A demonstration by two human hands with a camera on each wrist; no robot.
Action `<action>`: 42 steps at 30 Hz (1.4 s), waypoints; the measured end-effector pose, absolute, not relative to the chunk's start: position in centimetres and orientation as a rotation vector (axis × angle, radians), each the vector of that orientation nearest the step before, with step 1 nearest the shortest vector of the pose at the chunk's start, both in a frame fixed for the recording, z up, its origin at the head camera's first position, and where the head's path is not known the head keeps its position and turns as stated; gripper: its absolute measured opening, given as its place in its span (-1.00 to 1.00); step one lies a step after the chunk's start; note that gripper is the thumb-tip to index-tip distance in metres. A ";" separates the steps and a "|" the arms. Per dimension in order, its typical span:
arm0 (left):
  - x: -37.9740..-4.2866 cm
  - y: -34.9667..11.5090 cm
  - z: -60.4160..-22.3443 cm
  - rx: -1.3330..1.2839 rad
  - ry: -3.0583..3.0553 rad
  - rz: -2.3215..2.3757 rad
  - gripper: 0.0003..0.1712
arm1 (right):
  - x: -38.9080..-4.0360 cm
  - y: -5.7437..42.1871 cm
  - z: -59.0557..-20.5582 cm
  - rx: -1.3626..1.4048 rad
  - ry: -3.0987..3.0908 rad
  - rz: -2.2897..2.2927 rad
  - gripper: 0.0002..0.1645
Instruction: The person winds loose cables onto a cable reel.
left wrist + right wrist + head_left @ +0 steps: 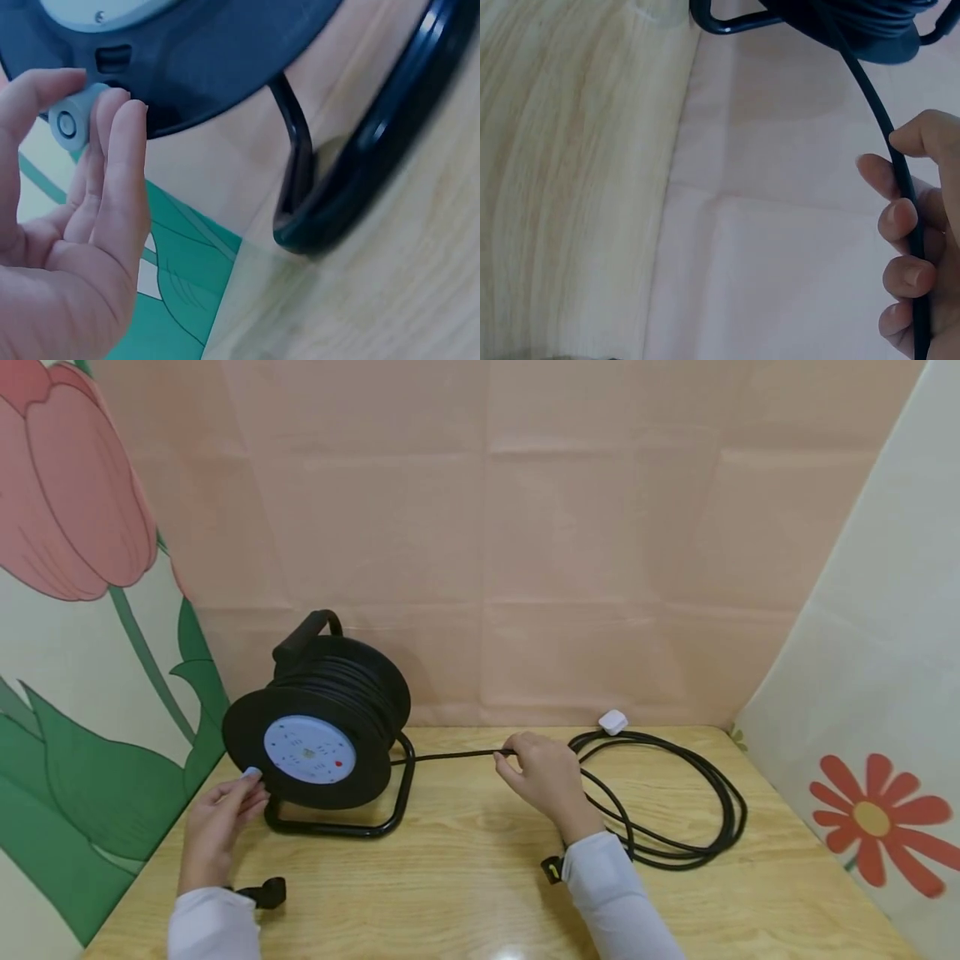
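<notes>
A black cable reel with a pale round socket face stands on a black tubular frame at the left of the table. At the lower left of its front disc, my left hand pinches a small light-grey crank knob between thumb and fingers. From the reel a black cable runs right to my right hand, whose fingers curl round it. The right wrist view shows the cable passing through those fingers up to the reel.
Loose coils of cable lie on the table's right side, with a white plug at their back edge. The wooden table meets a pink backdrop. Flower-printed cloths hang at both sides.
</notes>
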State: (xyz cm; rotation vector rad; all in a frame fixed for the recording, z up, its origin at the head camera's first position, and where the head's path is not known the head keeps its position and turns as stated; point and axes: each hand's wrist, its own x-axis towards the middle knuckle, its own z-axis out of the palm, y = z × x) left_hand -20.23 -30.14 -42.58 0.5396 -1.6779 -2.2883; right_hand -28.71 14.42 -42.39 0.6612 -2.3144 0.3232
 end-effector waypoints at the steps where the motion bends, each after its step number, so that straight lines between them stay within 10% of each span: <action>1: -20.2 -30.2 -42.5 0.533 -1.659 -2.312 -0.86 | -28.7 14.3 -42.4 0.660 -2.316 0.314 -0.78; 42: -20.2 -27.9 -38.5 0.458 -1.046 -2.322 -0.65 | -28.3 10.6 -44.2 0.764 -2.246 0.271 -0.80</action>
